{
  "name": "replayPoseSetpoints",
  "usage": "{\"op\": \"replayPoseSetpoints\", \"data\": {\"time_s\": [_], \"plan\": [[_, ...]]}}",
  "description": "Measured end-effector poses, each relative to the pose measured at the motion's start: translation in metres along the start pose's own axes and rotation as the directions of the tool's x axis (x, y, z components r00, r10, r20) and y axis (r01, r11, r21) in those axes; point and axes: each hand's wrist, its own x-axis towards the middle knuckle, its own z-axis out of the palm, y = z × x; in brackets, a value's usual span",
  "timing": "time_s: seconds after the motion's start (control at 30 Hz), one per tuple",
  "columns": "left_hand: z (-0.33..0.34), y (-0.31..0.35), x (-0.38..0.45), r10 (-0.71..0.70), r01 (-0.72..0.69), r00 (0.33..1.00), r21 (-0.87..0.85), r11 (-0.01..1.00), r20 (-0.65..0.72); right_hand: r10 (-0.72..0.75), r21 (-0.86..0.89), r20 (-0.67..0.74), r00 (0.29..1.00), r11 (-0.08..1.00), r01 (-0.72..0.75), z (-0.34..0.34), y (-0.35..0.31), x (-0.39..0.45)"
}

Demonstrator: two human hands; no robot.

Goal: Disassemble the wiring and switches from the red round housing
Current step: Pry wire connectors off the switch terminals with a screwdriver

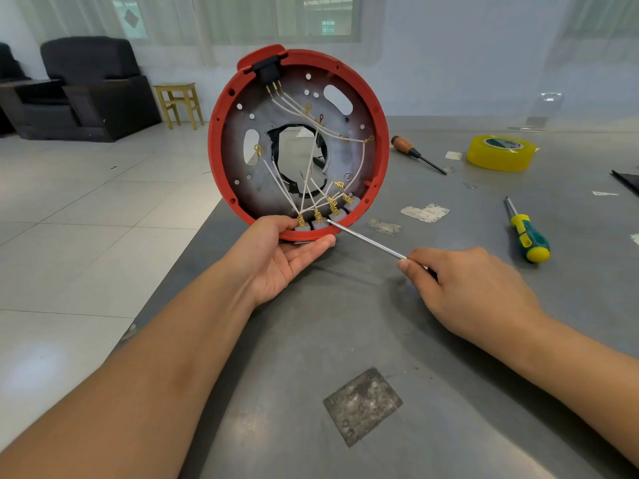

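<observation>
Above the near-left edge of the grey tabletop [449,340], the red round housing [378,133] is held upright on its rim, open side facing the camera. Its inner plate is grey, with a large ragged central opening, two oval slots and scattered small holes. A black socket block [268,71] sits at the top of the rim. White wires [313,159] run from that block and from ring terminals on the plate down to brass spade connectors. These meet a row of grey switches [320,223] set along the bottom rim (four can be counted; the leftmost is partly behind the thumb).

Left hand [281,259]: palm up beneath the housing, thumb inside the lower rim, fingers curled under the outside, gripping the rim. The forearm reaches in from the lower left.

Right hand [463,285]: back of the hand up, fingers closed around a screwdriver [366,239], pinching its bare metal shaft; the handle is hidden in the hand. The shaft slants up-left, its tip touching the switch row at the second switch from the left.

On the tabletop to the right lie a yellow tape roll [501,153], a yellow-green screwdriver [527,233] and a wooden-handled screwdriver [416,154], well apart from the housing.
</observation>
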Motion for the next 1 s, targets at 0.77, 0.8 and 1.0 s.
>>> {"op": "replayPoseSetpoints", "data": {"time_s": [0.77,0.8,1.0], "plan": [[0.0003,-0.0022,0.0,-0.004,0.003,1.0,0.009,1.0,0.011,-0.029,-0.137,-0.052,0.998,0.99,0.022,-0.0042,-0.0017,0.0007],[0.0006,-0.0025,-0.0002,0.002,-0.002,1.0,-0.002,1.0,0.008,-0.03,-0.121,-0.035,0.999,0.992,0.025,-0.0044,-0.0017,0.0005],[0.005,-0.0048,-0.0024,0.002,0.001,0.999,-0.084,0.996,0.04,-0.037,-0.022,0.009,0.999,0.999,0.038,-0.0048,-0.0043,-0.0011]]}}
